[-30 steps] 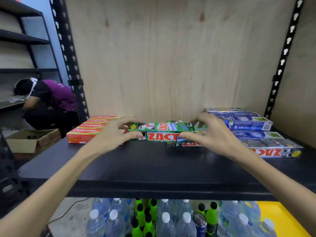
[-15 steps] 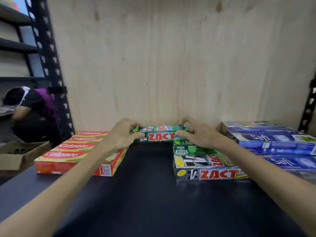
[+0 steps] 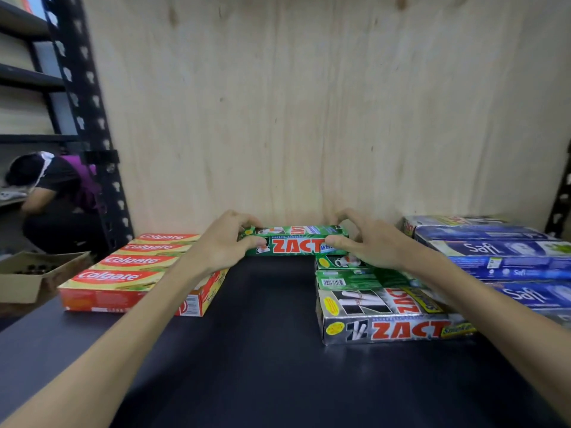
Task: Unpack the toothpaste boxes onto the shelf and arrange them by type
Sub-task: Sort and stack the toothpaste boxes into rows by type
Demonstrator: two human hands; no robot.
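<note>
Nearest lies the bare front of the dark shelf point(image 3: 262, 366), crossed by both forearms; since half a second ago the view has closed in a little and the hands have barely shifted, the same box between them. Beyond the left forearm sits a row of four Colgate boxes point(image 3: 123, 278), side by side, outward of the left fingers; under and just short of the right wrist lie one silver ZACT box point(image 3: 389, 329) and two green boxes point(image 3: 346, 278) behind it; outward of the right fingers lie the blue Safi boxes point(image 3: 500, 251), at least four, the count uncertain. Farthest, the left hand point(image 3: 222, 245) and right hand point(image 3: 367, 242) each pinch an end of the green ZACT box point(image 3: 295, 242), thumb in front and fingers curled over the top; its long axis runs left to right, parallel to the plywood back panel point(image 3: 309, 118) and close before it, lettering upright and facing the viewer.
</note>
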